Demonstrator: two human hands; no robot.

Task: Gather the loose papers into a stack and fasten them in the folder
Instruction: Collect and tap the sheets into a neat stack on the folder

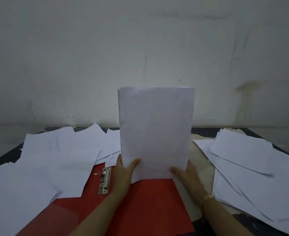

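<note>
The left hand (125, 168) and right hand (186, 173) grip one upright paper stack (155, 130), fingers wrapped round its sides. It stands on one red folder (148, 203), between two loose-sheet spreads (46, 167) (251, 167)

Dim, flat indoor light with a cool grey-blue cast; source not in view. Wall (89, 65) is brightest mid-frame and falls off darker toward the 10 and 2 o'clock corners. No hard shadows, only soft shade under the loose sheets (251, 167) at 3 o'clock. Stack (155, 130) evenly lit, no glare. Small glint on the clip (104, 181). Folder (154, 201) red goes murky toward 6 o'clock. Right hand (188, 172) is motion-blurred, left hand (123, 169) sharper. Wide-angle bend: tabletop (205, 131) edges drop at 9 and 3 o'clock. Overall soft, low detail.
</note>
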